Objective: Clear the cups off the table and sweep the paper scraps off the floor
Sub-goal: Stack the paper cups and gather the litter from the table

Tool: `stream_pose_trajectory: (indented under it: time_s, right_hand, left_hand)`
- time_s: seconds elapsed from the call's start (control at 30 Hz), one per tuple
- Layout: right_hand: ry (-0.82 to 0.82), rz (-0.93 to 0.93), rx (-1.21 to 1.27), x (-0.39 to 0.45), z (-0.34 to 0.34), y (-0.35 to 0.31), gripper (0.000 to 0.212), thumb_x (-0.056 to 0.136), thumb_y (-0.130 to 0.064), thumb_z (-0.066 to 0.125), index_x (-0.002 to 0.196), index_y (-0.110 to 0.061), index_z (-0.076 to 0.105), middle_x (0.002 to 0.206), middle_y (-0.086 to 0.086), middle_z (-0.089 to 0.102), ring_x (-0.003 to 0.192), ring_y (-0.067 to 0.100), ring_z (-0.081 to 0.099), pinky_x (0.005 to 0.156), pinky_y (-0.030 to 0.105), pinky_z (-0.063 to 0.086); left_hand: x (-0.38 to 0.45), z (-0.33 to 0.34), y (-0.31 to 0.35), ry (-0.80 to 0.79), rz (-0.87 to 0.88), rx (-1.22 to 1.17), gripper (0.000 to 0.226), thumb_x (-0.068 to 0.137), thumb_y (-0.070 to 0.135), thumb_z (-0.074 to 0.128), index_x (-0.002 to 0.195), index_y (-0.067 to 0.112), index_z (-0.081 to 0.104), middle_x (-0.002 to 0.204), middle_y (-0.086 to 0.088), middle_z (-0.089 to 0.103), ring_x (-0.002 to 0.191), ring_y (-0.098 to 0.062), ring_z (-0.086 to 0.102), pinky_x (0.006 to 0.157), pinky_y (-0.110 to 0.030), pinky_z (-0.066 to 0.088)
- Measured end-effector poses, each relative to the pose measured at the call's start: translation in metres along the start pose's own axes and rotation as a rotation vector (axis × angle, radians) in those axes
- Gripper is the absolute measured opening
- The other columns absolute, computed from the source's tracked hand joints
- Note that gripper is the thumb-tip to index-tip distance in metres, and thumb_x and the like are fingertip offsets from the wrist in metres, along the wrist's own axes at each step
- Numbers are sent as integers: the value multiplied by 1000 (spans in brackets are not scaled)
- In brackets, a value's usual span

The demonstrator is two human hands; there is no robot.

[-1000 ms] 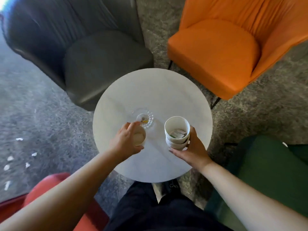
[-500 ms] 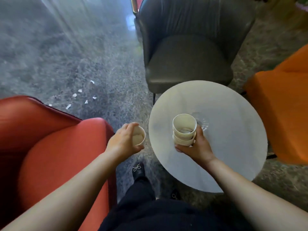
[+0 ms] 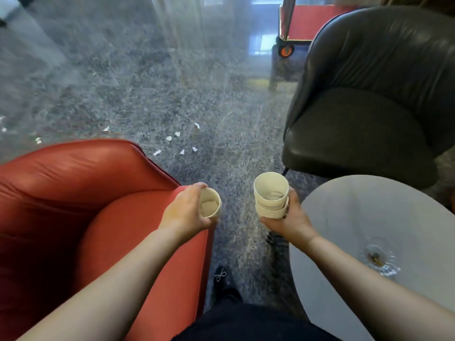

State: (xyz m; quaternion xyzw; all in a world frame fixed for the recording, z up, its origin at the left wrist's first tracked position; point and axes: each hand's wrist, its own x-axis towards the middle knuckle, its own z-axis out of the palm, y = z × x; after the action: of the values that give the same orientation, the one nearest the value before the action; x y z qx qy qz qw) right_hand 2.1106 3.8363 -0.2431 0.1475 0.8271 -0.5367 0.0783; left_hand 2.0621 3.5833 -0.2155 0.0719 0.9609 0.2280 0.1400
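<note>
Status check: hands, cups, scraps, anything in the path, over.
Left hand holds single paper cup; right hand holds stacked cups. Paper scraps unswept on floor ahead. Red armchair left, round table right, gap between open.

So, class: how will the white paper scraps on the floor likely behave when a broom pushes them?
The paper scraps look small, thin and torn, so probably very light and apt to flutter or scatter rather than slide neatly. They lie spread apart on a smooth-looking speckled floor, so they may skid ahead easily. Some could cling flat.
</note>
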Motion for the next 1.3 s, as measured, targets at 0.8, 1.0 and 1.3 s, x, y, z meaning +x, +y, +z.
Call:
stream_pose_trajectory:
  time_s: [0.8,1.0,1.3]
  right_hand:
    - [-362,-127,-34,323,90,-151,86,62,-18,88,118,-53,33,118,-21,57,110,2,57,98,30,47]
    - [-557,-191,-125,443,92,-210,86,68,-18,85,127,-43,28,111,-30,49,105,0,52,91,24,41]
    - [-688,-251,-208,555,133,-272,86,65,-22,87,126,-44,30,112,-27,50,110,5,51,95,28,42]
  left_hand:
    - [240,-120,-106,163,-279,-23,88,62,48,84,134,25,39,131,2,49,122,-22,47,101,-37,41]
    - [322,-147,-105,228,-453,-90,87,65,44,83,137,24,38,136,1,46,125,-21,45,101,-33,38]
    - [385,-185,-124,306,-646,-160,81,68,45,80,134,27,38,132,2,47,121,-22,46,96,-38,44]
